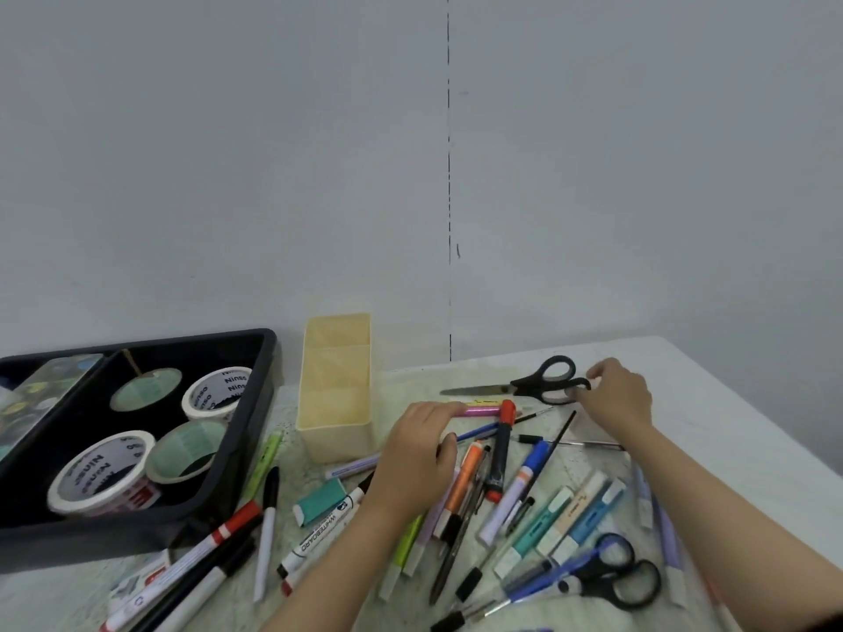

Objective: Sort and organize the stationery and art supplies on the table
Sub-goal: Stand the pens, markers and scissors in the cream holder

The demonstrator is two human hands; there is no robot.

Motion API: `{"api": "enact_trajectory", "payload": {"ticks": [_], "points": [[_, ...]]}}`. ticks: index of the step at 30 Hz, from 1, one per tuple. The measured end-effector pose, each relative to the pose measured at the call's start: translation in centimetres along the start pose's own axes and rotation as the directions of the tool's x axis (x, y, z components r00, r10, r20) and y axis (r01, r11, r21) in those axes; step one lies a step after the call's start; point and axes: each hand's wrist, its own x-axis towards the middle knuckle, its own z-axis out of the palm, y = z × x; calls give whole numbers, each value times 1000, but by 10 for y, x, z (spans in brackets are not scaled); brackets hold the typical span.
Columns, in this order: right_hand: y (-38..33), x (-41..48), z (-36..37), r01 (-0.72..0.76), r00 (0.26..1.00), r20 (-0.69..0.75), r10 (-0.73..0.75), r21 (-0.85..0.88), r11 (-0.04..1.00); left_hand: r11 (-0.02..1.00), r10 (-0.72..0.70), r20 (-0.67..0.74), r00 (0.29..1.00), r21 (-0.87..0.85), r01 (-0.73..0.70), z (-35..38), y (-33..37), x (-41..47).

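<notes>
1. currently the right hand (616,399) is at the black scissors (515,389), which lie flat near the far edge of the worktop (739,431), blades closed and pointing toward the left edge; its curled fingertips pinch the outer rim of the handle rings
2. the left hand (417,453) lies over the heap of pens in the middle of the worktop, fingers stretched onto the end of a pink pen (486,410) that faces the left edge, thumb lower down; whether it has truly gripped the pen i cannot tell
3. a yellow divided box (335,433) stands at the far edge, just beside the left hand; a black tray (248,449) toward the left edge holds tape rolls (98,472)
4. handling, as i judge it: the scissors are stiff and probably the heaviest loose piece here, though still light, with smooth steel blades; best taken by the plastic handle rings, blades kept shut, since the tips could snag loose pens
5. the pens look light, round and apt to roll; pinch mid-barrel rather than the cap, which may pull off
6. a second pair of scissors (611,579) lies on pens by the near edge, well apart from both hands
</notes>
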Motion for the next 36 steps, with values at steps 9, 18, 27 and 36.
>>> {"api": "enact_trajectory", "payload": {"ticks": [9, 18, 27, 36], "points": [[-21, -16, -45, 143, 982, 34, -184, 500, 854, 978, -181, 173, 968, -69, 195, -4, 11, 39], [-62, -44, -101, 349, 913, -23, -407, 557, 753, 937, -209, 321, 924, -203, 283, -20, 46, 57], [-62, -80, -106, 379, 877, 17, -480, 591, 713, 518, -129, 604, 786, -635, 573, -18, 68, 37], [17, -140, -84, 398, 891, 396, -223, -444, 803, 222, -233, 625, 745, -712, 666, -12, 55, 14]]}}
